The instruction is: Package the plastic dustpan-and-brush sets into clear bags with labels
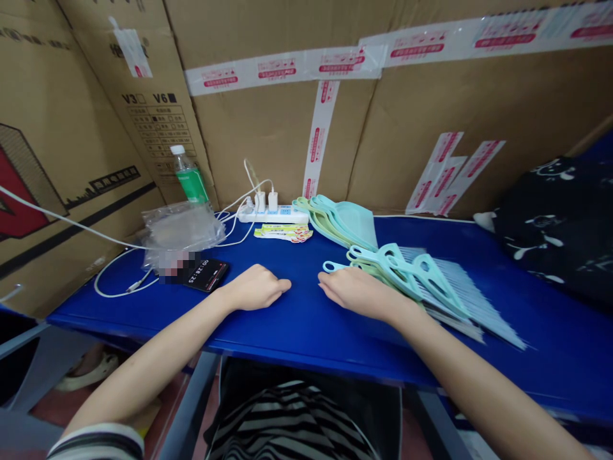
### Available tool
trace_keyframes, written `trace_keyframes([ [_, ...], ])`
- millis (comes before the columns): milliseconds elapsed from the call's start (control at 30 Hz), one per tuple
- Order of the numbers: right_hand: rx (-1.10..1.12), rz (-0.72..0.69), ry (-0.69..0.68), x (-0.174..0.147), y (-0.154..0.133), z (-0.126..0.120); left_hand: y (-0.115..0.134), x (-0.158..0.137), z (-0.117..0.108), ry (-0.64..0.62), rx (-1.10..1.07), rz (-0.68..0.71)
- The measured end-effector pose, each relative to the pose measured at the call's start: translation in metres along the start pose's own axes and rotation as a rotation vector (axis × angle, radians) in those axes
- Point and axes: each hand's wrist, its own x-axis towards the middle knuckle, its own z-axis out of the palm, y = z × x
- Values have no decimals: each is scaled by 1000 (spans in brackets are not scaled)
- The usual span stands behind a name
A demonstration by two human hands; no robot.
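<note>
My left hand [256, 287] rests on the blue tabletop [297, 326] in a loose fist, its thumb pointing right, with nothing showing in it. Across a small gap, my right hand [357, 292] is also curled closed on the table, and I see nothing in its fingers. Just behind and beside it lies a pile of small hand brushes [443, 284] with light blue and green handles and pale bristles pointing right. Farther back is a stack of small dustpans [352, 220] in light blue and green. My right hand covers part of the nearest brush handles.
A phone [211, 275] showing a timer lies left of my left hand. Behind it are clear plastic bags [182, 227], a green-labelled bottle [189, 176], a white power strip [275, 214] with cables, and yellow sachets [282, 232]. Cardboard walls enclose the back; a black patterned bag [558, 223] sits right.
</note>
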Motion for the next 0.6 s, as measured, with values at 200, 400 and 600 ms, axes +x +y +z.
trace_keyframes([
  [200, -2, -2, -5, -1, -1, -2, -1, 0, 1, 13, -4, 9],
  [400, 6, -4, -6, -1, -1, -3, -2, 0, 3, 44, -6, 16],
  [600, 16, -7, -9, -1, 0, -1, -2, -1, 2, 58, -7, 23],
])
